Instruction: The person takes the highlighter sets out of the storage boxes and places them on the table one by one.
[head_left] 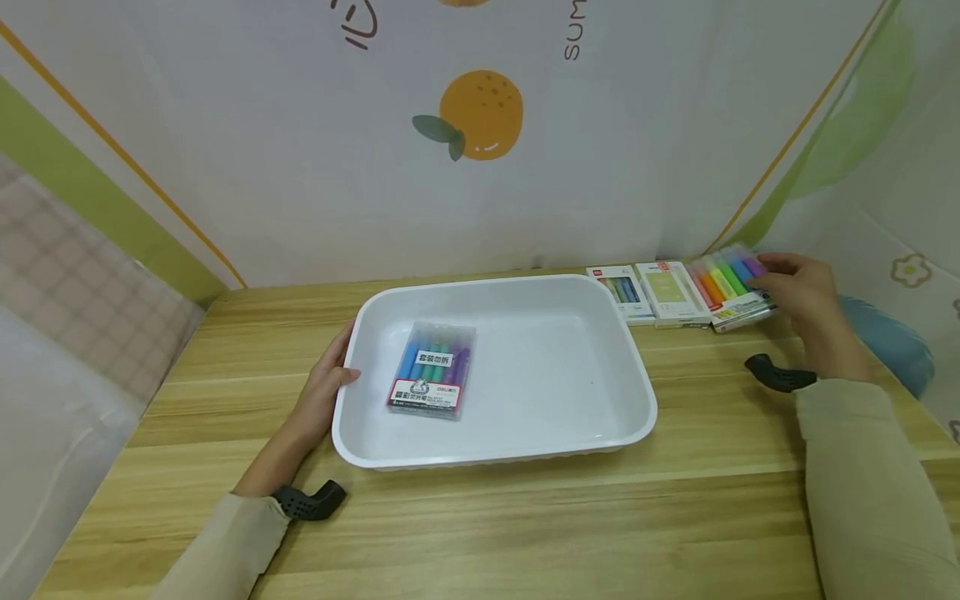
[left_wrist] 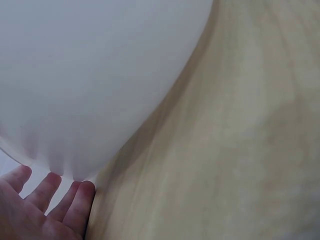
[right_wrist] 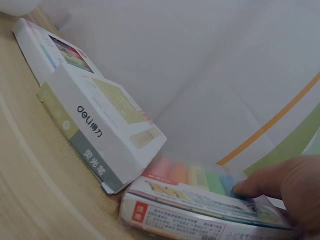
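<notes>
A white rectangular tray [head_left: 525, 446] stands on the table, with a clear pack of highlighters [head_left: 431, 371] in blue, green and purple lying in its left part. My left hand [head_left: 330, 383] holds the tray's left side, thumb over the rim; fingertips touch the outer wall in the left wrist view. At the far right, my right hand [head_left: 806, 292] grips the right end of a clear pack of rainbow highlighters [head_left: 723, 279]. In the right wrist view, a digit [right_wrist: 265, 180] presses on the front of that pack [right_wrist: 190, 200]; the other fingers are mostly hidden.
A white box with a yellow-green panel [head_left: 675, 292] stands left of the rainbow pack, and another with a colourful window [head_left: 621, 292] is by the tray's far right corner. A curtain with an orange print [head_left: 480, 117] hangs behind the wooden table [head_left: 525, 533]. Something blue [head_left: 888, 342] sits beyond the right wrist.
</notes>
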